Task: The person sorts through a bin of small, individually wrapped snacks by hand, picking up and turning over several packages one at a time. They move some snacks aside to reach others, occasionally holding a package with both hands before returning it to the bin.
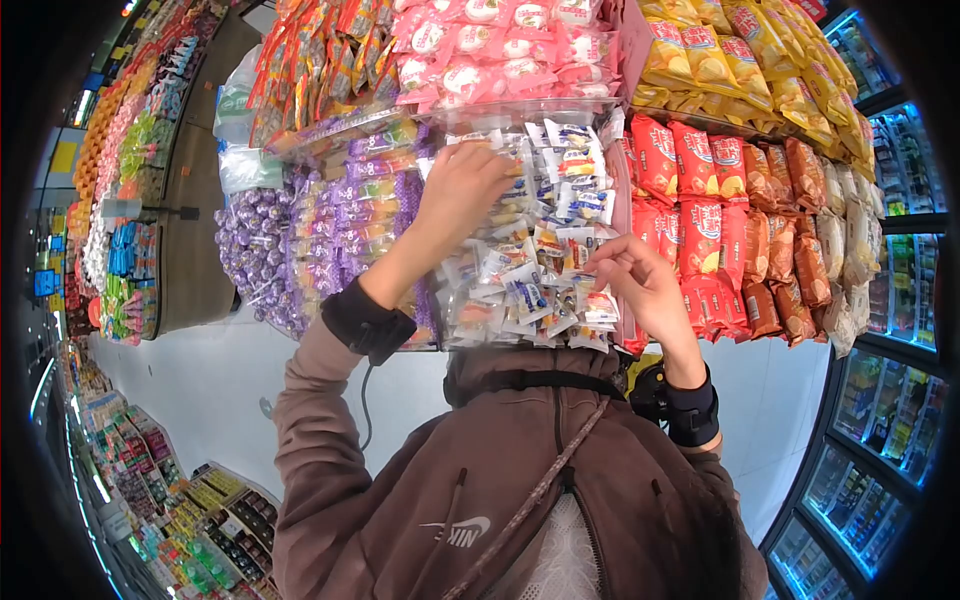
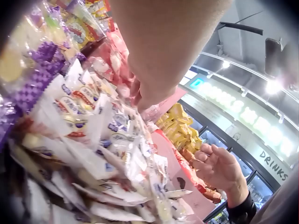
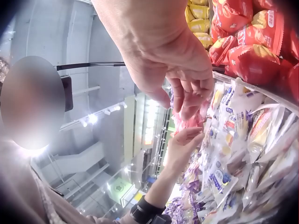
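Note:
Small clear-and-white wrapped packets [image 1: 525, 290] with blue, red and yellow print lie heaped in a bin. Over the back left of this heap is the left hand [image 1: 465, 190], palm down with relaxed, bent fingers; whether its fingertips touch a packet is unclear. The right wrist view shows that left hand [image 3: 182, 147] beside the heap, nothing visible in it. At the heap's right edge hovers the right hand [image 1: 640, 285], its fingers loosely bent. Nothing shows between the fingers of the right hand [image 3: 173, 60] in the right wrist view either.
Purple-wrapped sweets [image 1: 375, 215] adjoin on the left, red bags [image 1: 700, 210] on the right beyond a pink divider. Pink packets [image 1: 510, 50] and yellow bags [image 1: 705, 60] fill the bins behind a clear ledge. Lit drink coolers [image 1: 905, 290] stand at far right.

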`<state>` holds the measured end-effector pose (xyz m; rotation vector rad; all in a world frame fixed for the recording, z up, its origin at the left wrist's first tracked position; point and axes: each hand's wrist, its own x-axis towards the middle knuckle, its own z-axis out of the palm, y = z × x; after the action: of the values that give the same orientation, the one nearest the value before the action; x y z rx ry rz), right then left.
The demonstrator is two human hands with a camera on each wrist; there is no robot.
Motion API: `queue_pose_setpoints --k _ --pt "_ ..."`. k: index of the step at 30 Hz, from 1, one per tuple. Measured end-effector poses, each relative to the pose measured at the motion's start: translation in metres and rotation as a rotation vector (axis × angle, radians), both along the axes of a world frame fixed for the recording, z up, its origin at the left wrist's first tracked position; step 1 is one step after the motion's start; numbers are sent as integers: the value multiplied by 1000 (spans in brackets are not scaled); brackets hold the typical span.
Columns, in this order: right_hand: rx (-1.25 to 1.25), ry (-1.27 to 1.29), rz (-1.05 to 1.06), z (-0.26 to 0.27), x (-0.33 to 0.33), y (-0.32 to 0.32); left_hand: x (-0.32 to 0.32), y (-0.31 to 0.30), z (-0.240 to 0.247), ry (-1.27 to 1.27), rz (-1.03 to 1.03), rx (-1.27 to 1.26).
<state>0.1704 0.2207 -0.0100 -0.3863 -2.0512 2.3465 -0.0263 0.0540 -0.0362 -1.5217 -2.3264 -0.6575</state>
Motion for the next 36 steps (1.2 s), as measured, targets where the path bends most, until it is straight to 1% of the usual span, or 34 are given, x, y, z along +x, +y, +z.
queue_pose_setpoints --k 2,5,8,11,14,17,20,23,26,29,32,36 --pt "21 17 -34 1 1 2 5 11 12 11 -52 52" --pt "19 38 -101 2 4 8 21 35 19 87 -170 -34" --pt "-15 66 -174 7 9 13 28 52 1 97 -280 -146" --pt "-8 42 -207 6 17 16 31 61 -11 98 -324 -289" --pt "-14 26 -216 1 21 18 33 64 -13 58 -342 -262" --pt "-15 45 -221 -2 23 19 32 67 -15 72 -322 -311" --pt "7 49 -217 -2 22 20 31 66 -13 114 -325 -224" --pt "-2 58 -201 -1 21 20 22 55 2 -2 -283 -99" --pt "-12 34 -197 -1 18 19 18 39 11 -58 -300 -226" --pt "15 43 -159 -4 14 15 26 29 -1 -46 -390 -372" --pt "-6 62 -147 -2 11 12 31 32 -13 -124 -445 -190" --pt "-19 69 -138 -2 11 13 33 39 -8 -99 -420 -236"
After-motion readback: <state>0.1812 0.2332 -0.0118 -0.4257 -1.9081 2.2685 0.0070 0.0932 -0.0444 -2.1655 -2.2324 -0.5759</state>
